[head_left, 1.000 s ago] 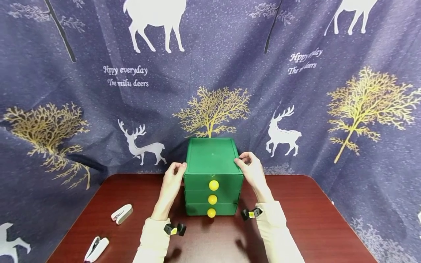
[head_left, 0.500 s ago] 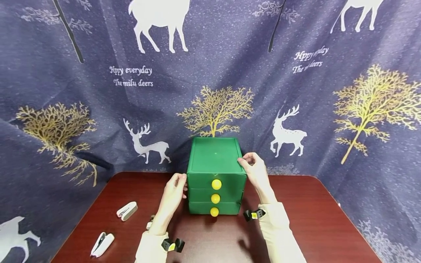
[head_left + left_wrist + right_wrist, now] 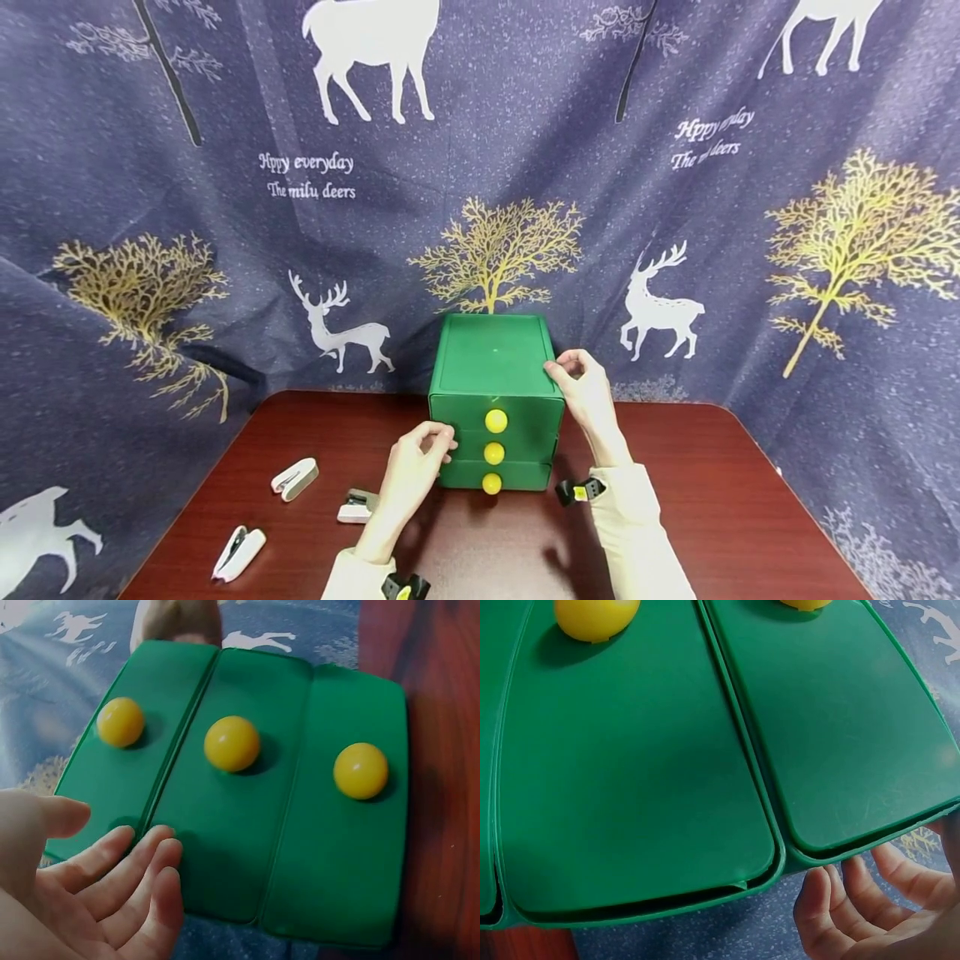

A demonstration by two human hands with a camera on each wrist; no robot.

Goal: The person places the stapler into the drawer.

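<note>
A green drawer box (image 3: 495,354) with three stacked drawers stands at the middle of the table's back part. Each drawer front bears a round yellow knob (image 3: 496,421). My left hand (image 3: 414,467) is in front of the left side of the drawer fronts, its fingers loosely bent and holding nothing. In the left wrist view its fingers (image 3: 161,859) point toward the top drawers, near the fronts. My right hand (image 3: 588,396) grips the box's upper right edge, thumb on top. In the right wrist view its fingers (image 3: 859,896) lie against the box's side.
A white and grey stapler (image 3: 357,507) lies just left of my left forearm. Two more white staplers, one farther back (image 3: 295,479) and one nearer (image 3: 239,553), lie at the table's left. A patterned blue cloth (image 3: 480,125) hangs behind the brown table (image 3: 675,500).
My left hand has left the box's upper left edge and moved down and right, in front of the drawers. The right hand keeps its place. A third stapler has come into view.
</note>
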